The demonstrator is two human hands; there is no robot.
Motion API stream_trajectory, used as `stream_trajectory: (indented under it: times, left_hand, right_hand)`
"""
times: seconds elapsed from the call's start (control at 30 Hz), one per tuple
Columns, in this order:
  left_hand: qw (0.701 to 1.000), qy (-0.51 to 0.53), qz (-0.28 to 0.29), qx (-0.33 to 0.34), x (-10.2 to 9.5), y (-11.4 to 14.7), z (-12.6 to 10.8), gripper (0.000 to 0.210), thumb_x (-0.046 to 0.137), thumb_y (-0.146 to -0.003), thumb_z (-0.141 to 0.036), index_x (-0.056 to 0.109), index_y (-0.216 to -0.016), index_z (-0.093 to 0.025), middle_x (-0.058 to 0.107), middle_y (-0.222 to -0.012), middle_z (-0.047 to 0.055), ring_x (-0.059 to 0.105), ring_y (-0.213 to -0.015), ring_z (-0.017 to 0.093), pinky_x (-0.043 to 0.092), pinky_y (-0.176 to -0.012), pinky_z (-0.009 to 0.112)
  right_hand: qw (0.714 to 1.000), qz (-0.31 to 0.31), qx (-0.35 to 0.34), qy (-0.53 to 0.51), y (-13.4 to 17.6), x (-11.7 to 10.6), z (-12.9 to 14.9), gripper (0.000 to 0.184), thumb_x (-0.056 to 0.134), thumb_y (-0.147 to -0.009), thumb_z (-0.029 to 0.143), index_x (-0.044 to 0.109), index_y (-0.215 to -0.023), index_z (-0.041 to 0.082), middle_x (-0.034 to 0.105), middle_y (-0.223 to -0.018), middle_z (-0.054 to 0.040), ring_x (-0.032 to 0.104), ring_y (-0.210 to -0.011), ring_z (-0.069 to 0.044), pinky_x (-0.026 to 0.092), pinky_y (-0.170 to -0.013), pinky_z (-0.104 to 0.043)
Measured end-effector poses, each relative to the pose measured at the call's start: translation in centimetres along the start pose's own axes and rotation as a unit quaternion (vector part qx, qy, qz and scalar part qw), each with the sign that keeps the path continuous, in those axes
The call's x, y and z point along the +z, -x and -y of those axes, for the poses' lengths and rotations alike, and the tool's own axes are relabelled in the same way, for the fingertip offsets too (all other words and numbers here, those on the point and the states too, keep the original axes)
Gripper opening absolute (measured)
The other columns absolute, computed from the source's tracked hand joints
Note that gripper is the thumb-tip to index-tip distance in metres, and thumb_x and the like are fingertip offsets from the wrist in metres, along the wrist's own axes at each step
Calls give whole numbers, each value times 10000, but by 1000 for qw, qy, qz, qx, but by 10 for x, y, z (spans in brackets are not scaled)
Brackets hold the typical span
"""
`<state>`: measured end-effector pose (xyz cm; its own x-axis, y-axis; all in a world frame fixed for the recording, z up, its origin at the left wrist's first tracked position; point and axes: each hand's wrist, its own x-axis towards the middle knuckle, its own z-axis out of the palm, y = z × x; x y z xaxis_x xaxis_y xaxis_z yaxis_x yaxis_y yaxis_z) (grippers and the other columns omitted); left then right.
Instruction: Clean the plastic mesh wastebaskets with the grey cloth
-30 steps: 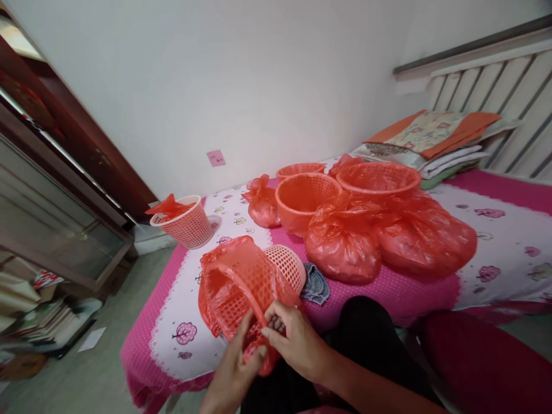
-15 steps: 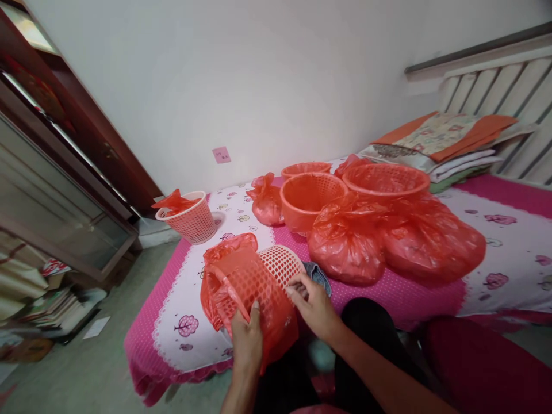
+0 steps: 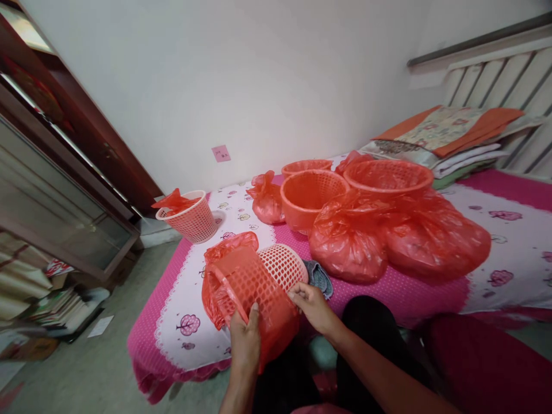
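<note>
My left hand (image 3: 245, 342) clasps the rim of a basket (image 3: 282, 263) through a red bag (image 3: 263, 287); basket on its side at the bed's (image 3: 179, 299) near edge, base bare. My right hand (image 3: 314, 309), fingers curled in by the bag's edge; can't tell if they pinch it. Rightward, denim cloth (image 3: 319, 279), then full bag (image 3: 348, 244).

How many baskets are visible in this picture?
5: the held basket, on its side; the leftmost basket; and, beside the red bags, the front basket, back basket and right basket. More may be hidden.
</note>
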<state>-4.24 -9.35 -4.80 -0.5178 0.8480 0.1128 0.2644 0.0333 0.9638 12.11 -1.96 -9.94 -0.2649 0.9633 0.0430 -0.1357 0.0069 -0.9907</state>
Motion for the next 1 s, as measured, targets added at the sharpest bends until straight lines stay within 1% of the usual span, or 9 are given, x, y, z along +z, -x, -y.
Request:
stream_trajectory:
  times: [0.1, 0.23, 0.33, 0.5, 0.6, 0.67, 0.77, 0.9, 1.0]
  left_hand:
    - [999, 11, 21, -26, 2, 2, -1, 459, 665, -782, -592, 706, -899, -151, 743, -818, 92, 695, -777, 265, 578, -715, 385]
    - [998, 30, 44, -42, 4, 6, -2, 448, 682, -773, -576, 713, -900, -147, 737, -770, 80, 688, -718, 252, 578, -687, 378]
    - [998, 36, 35, -42, 3, 8, -3, 433, 689, -768, -557, 713, -889, -142, 744, -775, 83, 696, -731, 258, 585, -695, 389]
    - [997, 51, 34, -42, 5, 13, -2, 397, 700, -760, -522, 703, -887, -146, 762, -811, 98, 713, -746, 276, 589, -695, 402]
    - [995, 74, 44, -46, 7, 16, -2, 421, 726, -732, -504, 708, -925, -131, 779, -860, 122, 728, -770, 291, 596, -734, 426]
    - [992, 99, 53, -56, 8, 17, -2, 427, 745, -713, -484, 708, -944, -127, 789, -909, 140, 742, -829, 308, 600, -782, 442]
    - [988, 128, 59, -67, 8, 17, -2, 426, 756, -702, -458, 703, -964, -125, 793, -992, 162, 749, -918, 325, 597, -840, 451]
    - [988, 127, 54, -68, 8, 17, -2, 441, 762, -692, -442, 704, -985, -118, 789, -1034, 170, 747, -961, 326, 586, -882, 448]
    - [989, 118, 57, -66, 8, 17, -2, 450, 760, -692, -448, 712, -994, -117, 792, -1009, 161, 748, -945, 322, 584, -875, 441]
  right_hand:
    - [1000, 18, 22, -9, 0, -1, 1, 441, 636, -809, 632, 578, -711, 207, 576, -661, 19, 511, -606, -139, 386, -586, -270]
    - [999, 32, -4, -7, 1, 5, 7, 400, 718, -771, 565, 570, -704, 200, 549, -645, 36, 483, -616, -128, 359, -605, -266]
    - [1000, 23, -2, -15, 0, 5, 10, 383, 743, -754, 532, 576, -694, 192, 531, -635, 44, 464, -611, -116, 358, -614, -262]
    - [997, 33, 41, -52, -3, 0, 14, 472, 692, -774, 639, 556, -717, 191, 498, -631, 49, 433, -587, -106, 326, -587, -258]
    - [997, 49, 42, -30, -2, 1, 16, 484, 738, -732, 643, 557, -737, 194, 484, -614, 60, 402, -569, -98, 293, -570, -254]
    - [997, 62, 36, -16, -1, 1, 17, 467, 764, -713, 614, 557, -728, 196, 471, -607, 67, 378, -567, -95, 270, -564, -250]
    - [997, 73, 33, -18, 2, 1, 16, 455, 745, -728, 599, 541, -690, 195, 459, -616, 64, 371, -579, -96, 268, -572, -251]
    - [995, 80, 51, -44, 1, 1, 16, 472, 671, -786, 637, 531, -690, 197, 457, -628, 59, 360, -580, -100, 281, -580, -258]
    - [997, 62, 23, -31, -2, 3, 16, 489, 676, -782, 652, 542, -685, 192, 465, -632, 53, 380, -598, -107, 296, -595, -265]
